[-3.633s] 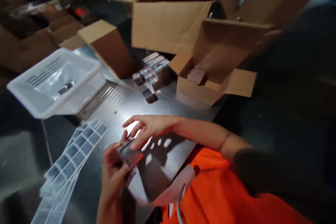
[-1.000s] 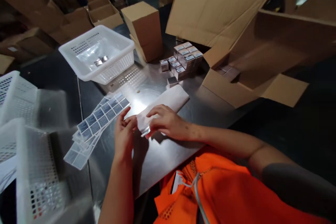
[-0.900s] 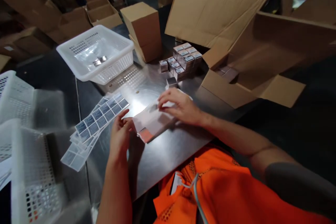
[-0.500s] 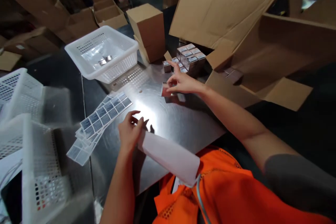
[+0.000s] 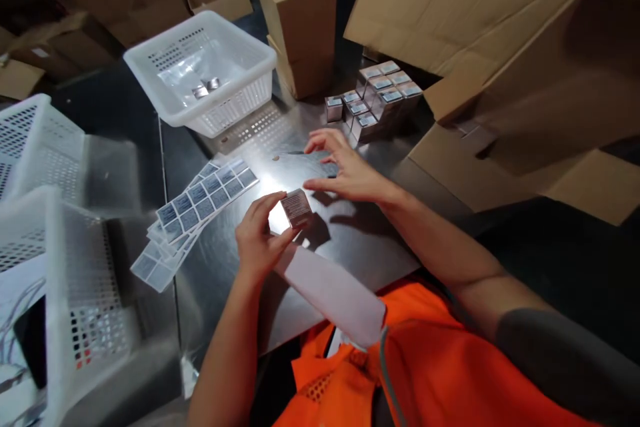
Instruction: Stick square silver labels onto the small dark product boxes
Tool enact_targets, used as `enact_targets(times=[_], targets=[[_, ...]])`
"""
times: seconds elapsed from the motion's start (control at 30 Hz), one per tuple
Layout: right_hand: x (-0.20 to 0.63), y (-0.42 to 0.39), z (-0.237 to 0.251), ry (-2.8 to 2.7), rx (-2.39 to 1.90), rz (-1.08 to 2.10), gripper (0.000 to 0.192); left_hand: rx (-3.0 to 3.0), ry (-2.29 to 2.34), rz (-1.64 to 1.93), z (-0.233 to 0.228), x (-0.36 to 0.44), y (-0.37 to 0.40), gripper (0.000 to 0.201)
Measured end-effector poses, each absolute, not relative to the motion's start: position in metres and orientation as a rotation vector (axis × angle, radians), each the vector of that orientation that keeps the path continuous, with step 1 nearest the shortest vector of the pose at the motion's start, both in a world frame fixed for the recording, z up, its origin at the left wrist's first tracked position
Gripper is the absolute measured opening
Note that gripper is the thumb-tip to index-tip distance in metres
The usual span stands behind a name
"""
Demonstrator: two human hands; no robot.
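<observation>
My left hand (image 5: 257, 240) holds a small silvery box (image 5: 296, 207) by thumb and fingers above the metal table (image 5: 345, 240). The same hand also pins a long white paper strip (image 5: 335, 293) that hangs toward my orange vest. My right hand (image 5: 345, 170) hovers with fingers spread just beyond the box, holding nothing. Sheets of blue-grey stickers (image 5: 200, 203) lie fanned out left of my left hand. A cluster of several small boxes (image 5: 377, 100) stands farther back on the table.
A white perforated basket (image 5: 200, 80) holding small items sits at the back left. More white baskets (image 5: 60, 260) crowd the left edge. An open cardboard carton (image 5: 500, 113) lies at the right, and a closed brown box (image 5: 300, 20) stands behind the cluster.
My right hand reached to the box cluster, brought one small box back, and my left hand now holds it. The white strip stayed under my left hand.
</observation>
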State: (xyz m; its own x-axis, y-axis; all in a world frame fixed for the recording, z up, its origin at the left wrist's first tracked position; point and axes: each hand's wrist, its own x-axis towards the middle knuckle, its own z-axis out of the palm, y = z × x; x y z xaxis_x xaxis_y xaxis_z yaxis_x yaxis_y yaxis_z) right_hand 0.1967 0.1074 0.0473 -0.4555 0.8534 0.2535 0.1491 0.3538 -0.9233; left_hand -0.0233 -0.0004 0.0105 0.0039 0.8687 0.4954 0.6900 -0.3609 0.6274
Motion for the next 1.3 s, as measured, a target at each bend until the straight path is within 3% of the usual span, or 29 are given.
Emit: enact_targets(times=[0.1, 0.17, 0.3, 0.5, 1.13, 1.3], targets=[[0.207, 0.103, 0.054, -1.741, -0.700, 0.974, 0.018, 1.924, 1.741, 1.259, 0.013, -0.020, -0.002, 0.056], [0.209, 0.097, 0.059, -1.673, -0.656, 1.066, 0.014, 1.902, 1.756, 1.250, 0.015, -0.018, -0.002, 0.057], [0.208, 0.083, 0.063, -1.699, -0.646, 1.362, 0.017, 1.983, 1.752, 1.222, 0.017, -0.017, -0.002, 0.050], [0.200, 0.070, 0.056, -1.704, -0.811, 1.569, 0.043, 2.154, 1.688, 1.229, 0.018, -0.016, -0.006, 0.045], [0.194, 0.068, 0.055, -1.622, -0.875, 1.639, 0.050, 2.008, 1.782, 1.211, 0.021, -0.012, -0.009, 0.048], [0.190, 0.063, 0.054, -1.673, -0.930, 1.526, 0.049, 2.069, 1.744, 1.242, 0.019, -0.012, -0.010, 0.048]])
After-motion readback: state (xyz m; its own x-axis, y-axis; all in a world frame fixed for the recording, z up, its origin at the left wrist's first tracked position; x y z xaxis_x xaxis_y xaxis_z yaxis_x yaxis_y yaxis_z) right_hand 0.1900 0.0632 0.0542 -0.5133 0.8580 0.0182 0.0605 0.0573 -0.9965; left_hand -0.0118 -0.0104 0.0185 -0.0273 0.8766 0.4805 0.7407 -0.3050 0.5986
